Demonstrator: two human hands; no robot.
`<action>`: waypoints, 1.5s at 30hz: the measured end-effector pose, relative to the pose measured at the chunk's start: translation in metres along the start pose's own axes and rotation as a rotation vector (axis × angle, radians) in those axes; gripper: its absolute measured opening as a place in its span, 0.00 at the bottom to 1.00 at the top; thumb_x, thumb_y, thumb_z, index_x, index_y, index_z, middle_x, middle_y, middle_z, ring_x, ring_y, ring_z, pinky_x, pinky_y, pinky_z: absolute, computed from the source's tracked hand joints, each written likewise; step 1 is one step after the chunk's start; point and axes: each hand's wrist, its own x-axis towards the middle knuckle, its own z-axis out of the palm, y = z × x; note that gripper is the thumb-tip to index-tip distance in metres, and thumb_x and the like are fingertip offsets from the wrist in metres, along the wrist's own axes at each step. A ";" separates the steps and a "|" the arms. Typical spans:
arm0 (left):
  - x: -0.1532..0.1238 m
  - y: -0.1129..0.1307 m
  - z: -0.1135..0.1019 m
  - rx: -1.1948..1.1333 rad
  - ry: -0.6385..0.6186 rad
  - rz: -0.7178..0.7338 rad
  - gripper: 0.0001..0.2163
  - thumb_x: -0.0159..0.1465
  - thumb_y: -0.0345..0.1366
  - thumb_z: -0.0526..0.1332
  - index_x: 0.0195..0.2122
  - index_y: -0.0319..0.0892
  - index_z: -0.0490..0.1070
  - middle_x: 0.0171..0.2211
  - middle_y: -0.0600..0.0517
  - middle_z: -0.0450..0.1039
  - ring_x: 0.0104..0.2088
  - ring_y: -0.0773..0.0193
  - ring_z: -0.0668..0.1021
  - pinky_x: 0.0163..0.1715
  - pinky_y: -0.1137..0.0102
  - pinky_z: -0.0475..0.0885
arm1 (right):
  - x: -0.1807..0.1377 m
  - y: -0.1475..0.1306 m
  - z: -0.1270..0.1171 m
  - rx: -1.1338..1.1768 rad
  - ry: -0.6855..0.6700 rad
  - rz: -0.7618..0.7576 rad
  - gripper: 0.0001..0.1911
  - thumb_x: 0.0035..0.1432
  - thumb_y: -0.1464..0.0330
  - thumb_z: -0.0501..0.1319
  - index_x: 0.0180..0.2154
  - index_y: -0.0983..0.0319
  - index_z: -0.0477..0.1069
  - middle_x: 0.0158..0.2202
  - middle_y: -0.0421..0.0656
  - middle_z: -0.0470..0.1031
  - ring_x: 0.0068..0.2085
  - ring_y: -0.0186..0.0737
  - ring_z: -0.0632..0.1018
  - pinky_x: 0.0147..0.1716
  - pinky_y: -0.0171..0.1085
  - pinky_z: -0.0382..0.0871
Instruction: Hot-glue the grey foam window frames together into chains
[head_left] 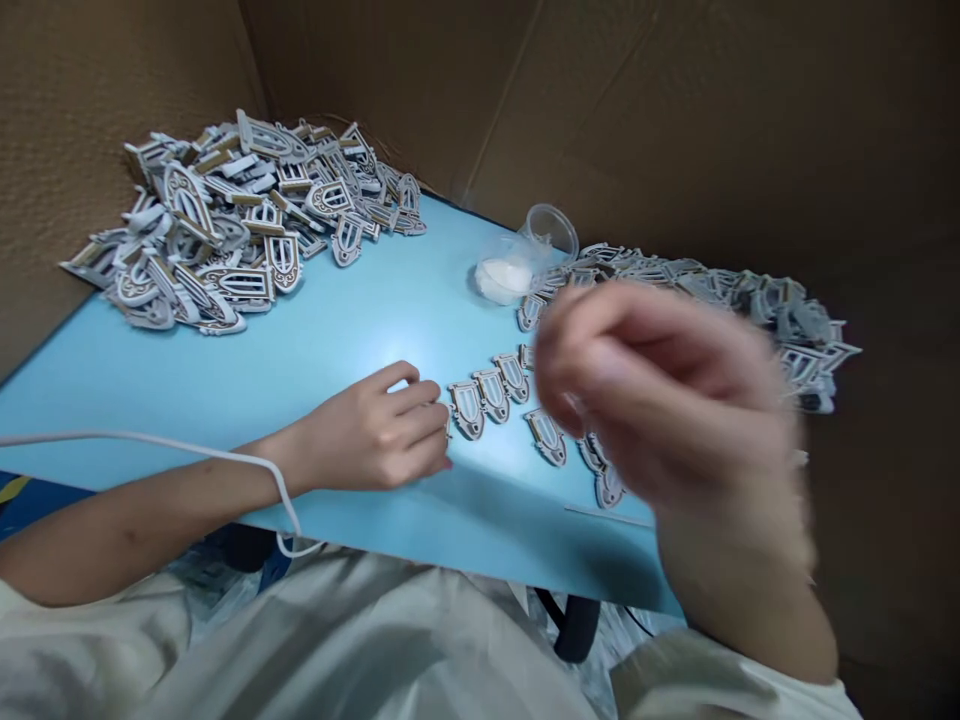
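Observation:
My left hand [397, 430] rests on the blue table with its fingers curled down. A sliver of a pale piece shows at its fingertips, mostly covered by them. Just right of it, small arched window-shaped pieces [491, 393] in white and brown lie in a slanting row. My right hand [652, 390] is raised above the table's right part, close to the camera and blurred. Its fingers are bent together in a pinch; whatever may be between them does not show. Below it lie another arched piece [546, 436] and a few overlapping ones [609, 487], partly hidden by the hand.
A large heap of arched pieces [225, 220] fills the table's back left. Another heap [795, 310] is at the right. Between them is a clear plastic cup [504, 272] with white material. Cardboard walls [390, 70] surround the back; a white cable [150, 443] crosses my left forearm.

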 end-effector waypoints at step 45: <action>0.002 0.006 -0.012 -0.310 0.535 -0.406 0.09 0.68 0.23 0.71 0.43 0.43 0.79 0.34 0.54 0.82 0.30 0.65 0.81 0.33 0.65 0.75 | -0.026 0.040 0.062 0.989 0.067 0.611 0.14 0.65 0.58 0.71 0.42 0.62 0.88 0.36 0.41 0.80 0.25 0.26 0.67 0.27 0.34 0.58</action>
